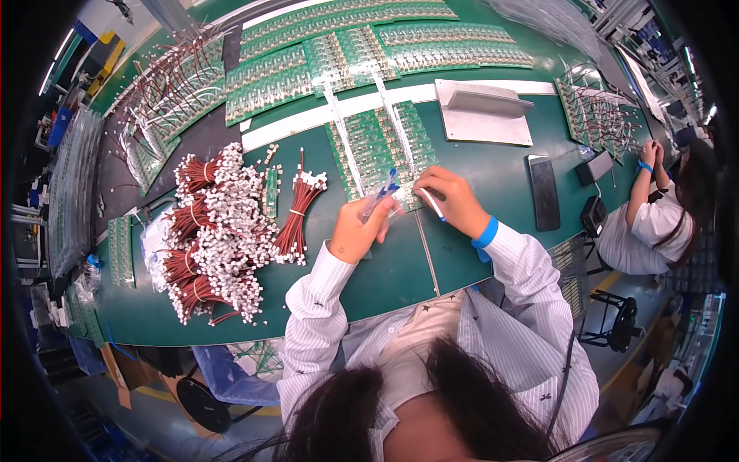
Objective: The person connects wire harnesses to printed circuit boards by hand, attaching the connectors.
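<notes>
My left hand (356, 229) is closed around a slim, clear item with blue parts (390, 185); its exact kind I cannot make out. My right hand (456, 204), with a blue band on the wrist, pinches a thin white stick with a blue end (433, 203), slanting down to the right. Both hands hover around the near end of a green circuit board panel (369, 138), which has two long white strips running across it. To the left of my left hand lies a bundle of red-brown wires with white connectors (294, 215).
A big pile of bundled connector wires (219, 239) sits at left. More circuit board panels (462, 48) line the back. A metal angle bracket (483, 115) and a black phone (543, 192) lie at right. Another person (654, 208) sits beyond the table's right end.
</notes>
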The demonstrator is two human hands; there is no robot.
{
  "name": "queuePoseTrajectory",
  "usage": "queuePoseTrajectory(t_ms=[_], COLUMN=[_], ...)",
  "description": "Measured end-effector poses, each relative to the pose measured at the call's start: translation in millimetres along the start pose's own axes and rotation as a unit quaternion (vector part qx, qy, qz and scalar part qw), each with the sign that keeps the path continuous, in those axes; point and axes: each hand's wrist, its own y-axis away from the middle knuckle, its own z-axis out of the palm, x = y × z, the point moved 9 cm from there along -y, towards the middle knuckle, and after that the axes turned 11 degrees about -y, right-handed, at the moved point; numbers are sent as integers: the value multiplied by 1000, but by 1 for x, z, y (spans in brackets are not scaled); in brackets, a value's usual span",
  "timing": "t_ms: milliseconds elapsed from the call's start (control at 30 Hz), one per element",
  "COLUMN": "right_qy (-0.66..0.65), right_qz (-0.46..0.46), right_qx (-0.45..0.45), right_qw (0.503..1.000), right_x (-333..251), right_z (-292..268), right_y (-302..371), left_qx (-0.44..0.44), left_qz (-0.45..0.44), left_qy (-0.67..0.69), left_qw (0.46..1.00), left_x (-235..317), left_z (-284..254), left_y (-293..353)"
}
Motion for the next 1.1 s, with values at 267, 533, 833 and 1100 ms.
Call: queuePoseTrajectory(t_ms=[267,533,833,1100], right_qy=[-90,-6,-172,-215], right_qz=[-3,-63,26,126], right_qx=[139,71,117,14], right_qw=[986,995,978,968], right_x=[-45,-76,-55,-42], right_z=[-44,-30,-46,-28], right_y=[-19,-25,-20,-20], left_qx=[-46,-65,-61,-84], left_qz=[7,15,17,19], left_qy=[-5,-28,-21,-45], left_qw=[999,997,998,995], left_x=[-1,-2,-2,-2], left_z=[10,16,14,19], left_y=[0,1,1,1])
